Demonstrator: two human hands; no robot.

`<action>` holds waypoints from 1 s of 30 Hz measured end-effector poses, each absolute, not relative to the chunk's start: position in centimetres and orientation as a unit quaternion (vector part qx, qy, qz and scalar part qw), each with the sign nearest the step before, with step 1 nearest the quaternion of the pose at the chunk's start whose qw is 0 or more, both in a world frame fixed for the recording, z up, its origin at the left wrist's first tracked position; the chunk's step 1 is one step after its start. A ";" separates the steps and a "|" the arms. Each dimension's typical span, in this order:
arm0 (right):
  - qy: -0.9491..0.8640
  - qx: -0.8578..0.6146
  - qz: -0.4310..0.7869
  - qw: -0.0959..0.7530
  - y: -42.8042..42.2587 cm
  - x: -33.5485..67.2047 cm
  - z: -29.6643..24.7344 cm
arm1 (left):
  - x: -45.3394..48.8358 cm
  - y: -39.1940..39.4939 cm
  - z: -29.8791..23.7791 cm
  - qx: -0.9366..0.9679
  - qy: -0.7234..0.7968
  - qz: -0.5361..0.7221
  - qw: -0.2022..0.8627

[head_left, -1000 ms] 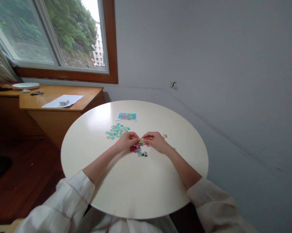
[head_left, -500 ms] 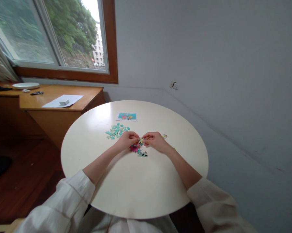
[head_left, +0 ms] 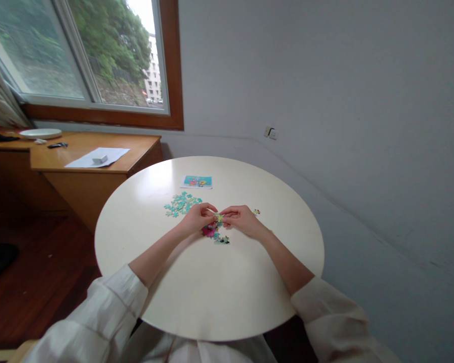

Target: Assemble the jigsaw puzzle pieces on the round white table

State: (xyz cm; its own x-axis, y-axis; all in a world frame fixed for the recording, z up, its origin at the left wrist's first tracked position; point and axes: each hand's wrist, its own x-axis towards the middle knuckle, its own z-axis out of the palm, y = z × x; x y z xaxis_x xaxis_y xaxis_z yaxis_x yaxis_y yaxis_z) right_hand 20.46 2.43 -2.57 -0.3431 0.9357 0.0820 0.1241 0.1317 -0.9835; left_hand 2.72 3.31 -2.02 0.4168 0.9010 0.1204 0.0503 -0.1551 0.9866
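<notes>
Yellow jigsaw puzzle pieces (head_left: 219, 218) are pinched between the fingertips of my left hand (head_left: 199, 218) and my right hand (head_left: 241, 220), which meet over the middle of the table. Just below them lies a partly joined section of puzzle, with a pink patch (head_left: 209, 230) under my left fingers and a pale strip with dark marks (head_left: 222, 240) nearer to me. My fingers hide part of this section. Beyond my left hand is a loose heap of turquoise puzzle pieces (head_left: 182, 202). A small yellow and red piece (head_left: 256, 212) lies past my right hand.
The round white table (head_left: 211, 297) carries a picture card (head_left: 196, 182) at its far side. A wooden desk (head_left: 143, 146) to the left holds a paper sheet with a small white box (head_left: 100, 159) and a white plate (head_left: 41, 133). Walls stand behind and to the right.
Both hands stay almost in place. The left index finger has lifted slightly, and more of the yellow pieces shows between the fingertips.
</notes>
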 end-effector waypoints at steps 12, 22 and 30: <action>-0.638 -0.412 0.514 0.398 2.4 20.4 -2.6 | 2.7 3.5 -2.4 0.647 0.369 0.400 0.533; -0.640 -0.415 0.509 0.398 2.3 20.3 -2.4 | 2.8 3.4 -2.2 0.640 0.378 0.405 0.532; -0.643 -0.421 0.500 0.399 2.2 20.1 -2.4 | 2.8 3.5 -2.2 0.646 0.371 0.406 0.529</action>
